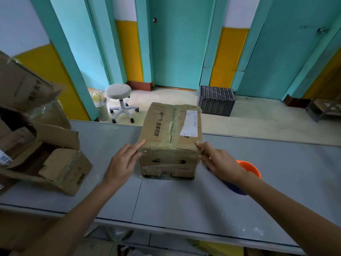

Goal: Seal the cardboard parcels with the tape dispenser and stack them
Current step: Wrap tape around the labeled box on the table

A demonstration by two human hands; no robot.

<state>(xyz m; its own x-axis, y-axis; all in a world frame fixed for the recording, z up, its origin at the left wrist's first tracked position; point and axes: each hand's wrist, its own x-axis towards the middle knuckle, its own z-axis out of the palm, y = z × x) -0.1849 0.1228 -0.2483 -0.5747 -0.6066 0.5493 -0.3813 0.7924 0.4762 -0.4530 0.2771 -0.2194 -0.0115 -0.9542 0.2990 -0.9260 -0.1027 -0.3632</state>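
Box [169, 130] sits upright on grey table [175, 198], between the two hands. Left hand [124, 160] presses near-left top corner, fingers mostly straight, index along the top edge. Right hand [220, 161] touches near-right top corner, fingers fairly straight, not wrapped round anything. Neither hand holds a tool.

Clear tape [173, 124] runs down the top centre seam and over the near edge between the hands, wrinkled. White label [190, 123] on top, on the right-hand side of the seam.

Just behind the right wrist: orange and blue object [251, 168], mostly hidden, likely the tape dispenser but can't confirm.

Well off past the left hand: open boxes [60, 169] in a loose heap, flaps up.

Progress guess: this box looks sealed on top, hands smoothing the tape or about to lift. Stacking not yet done; open boxes left to tape.
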